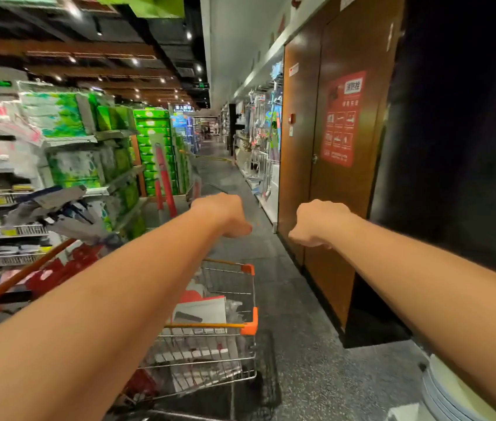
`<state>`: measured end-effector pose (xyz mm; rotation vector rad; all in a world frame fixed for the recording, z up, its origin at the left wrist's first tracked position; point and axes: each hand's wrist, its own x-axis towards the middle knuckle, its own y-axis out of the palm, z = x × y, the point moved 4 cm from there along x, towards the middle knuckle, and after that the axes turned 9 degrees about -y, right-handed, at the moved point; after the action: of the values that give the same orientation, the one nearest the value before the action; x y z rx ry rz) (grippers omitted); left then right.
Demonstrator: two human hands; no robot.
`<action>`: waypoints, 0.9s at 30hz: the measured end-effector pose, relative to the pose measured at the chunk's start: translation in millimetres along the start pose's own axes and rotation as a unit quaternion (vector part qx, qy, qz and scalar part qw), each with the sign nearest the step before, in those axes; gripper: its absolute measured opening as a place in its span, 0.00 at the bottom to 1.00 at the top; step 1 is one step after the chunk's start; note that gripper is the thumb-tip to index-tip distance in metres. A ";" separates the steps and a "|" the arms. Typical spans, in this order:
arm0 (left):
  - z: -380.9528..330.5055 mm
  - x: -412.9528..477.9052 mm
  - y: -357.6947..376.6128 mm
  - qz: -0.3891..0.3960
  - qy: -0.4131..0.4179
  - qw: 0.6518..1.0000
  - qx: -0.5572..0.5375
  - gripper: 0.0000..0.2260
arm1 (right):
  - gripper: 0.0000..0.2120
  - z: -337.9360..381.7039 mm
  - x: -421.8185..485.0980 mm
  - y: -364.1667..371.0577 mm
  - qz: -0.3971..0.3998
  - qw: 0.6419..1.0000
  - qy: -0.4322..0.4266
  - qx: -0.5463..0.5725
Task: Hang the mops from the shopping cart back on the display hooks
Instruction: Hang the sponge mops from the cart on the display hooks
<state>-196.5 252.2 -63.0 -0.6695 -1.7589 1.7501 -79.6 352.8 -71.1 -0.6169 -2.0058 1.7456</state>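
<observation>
Presently both arms are reaching forward above the silver wire shopping cart with orange plastic corners. The left hand is presenting its back to the camera, fingers curled under into a fist, with nothing showing in it. The right hand is doing likewise, knuckles forward and gripping nothing visible. Neither hand is touching the cart or a mop.

The mops are lying with the cart. The grey, white and blue wrapped mop heads are projecting over its left side. A red mop pole is standing up past its far end, blurred. Flat white and red packs are resting in the basket, and whether they belong to the mops cannot be told.

The wall display of hanging long-handled cleaning tools is running along the right of the aisle, beyond the brown wooden doors with a red notice, well apart from the cart. Single hooks are too small to make out.

Judgement: the hanging is not yet under way for the mops in view. Remaining work appears to be bringing the cart alongside the display, then lifting each mop out and hooking it
</observation>
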 end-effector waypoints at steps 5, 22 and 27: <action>35.3 41.3 11.1 0.006 -0.079 0.997 0.009 0.14 | 0.14 13.6 70.4 10.7 -0.011 0.997 -0.072 -0.007; 161.1 105.0 72.2 0.035 -0.245 0.969 0.027 0.10 | 0.14 144.1 213.9 50.8 -0.026 0.965 -0.260 0.014; 223.5 125.8 76.5 0.025 -0.259 0.963 0.070 0.17 | 0.15 200.9 247.4 44.6 -0.028 0.963 -0.267 0.013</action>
<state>-445.4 181.1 -131.1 -0.2012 -1.9279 2.2057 -394.1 337.4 -137.8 -0.0733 -2.3049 2.0582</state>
